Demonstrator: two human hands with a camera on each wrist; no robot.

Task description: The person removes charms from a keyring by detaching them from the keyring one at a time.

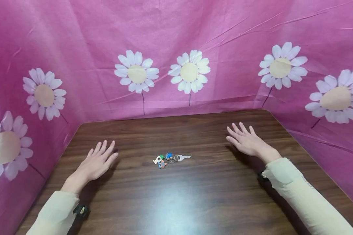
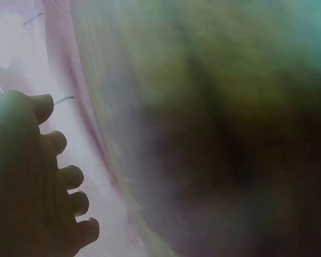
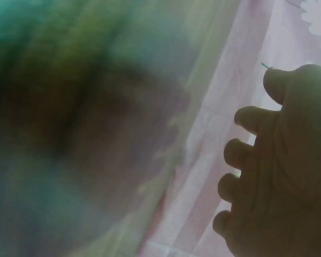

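A silver key (image 1: pixel 183 157) lies near the middle of the brown wooden table (image 1: pixel 176 137), joined by metal rings to a bunch of small charms (image 1: pixel 162 161) in blue, green, orange and white. To the left of the charms, my left hand (image 1: pixel 94 163) is palm down over the tabletop with its fingers spread and nothing in it. My right hand (image 1: pixel 247 142) is likewise palm down, to the right of the key and a little farther back, fingers extended. In both wrist views the hands appear dark from the palm side, and the tabletop is blurred.
A pink cloth (image 1: pixel 176 29) printed with white daisies hangs behind the table and along both sides. Dark wrist-worn devices show under both light sleeves, one at the left wrist (image 1: pixel 81 211). Glare falls on the table's front middle.
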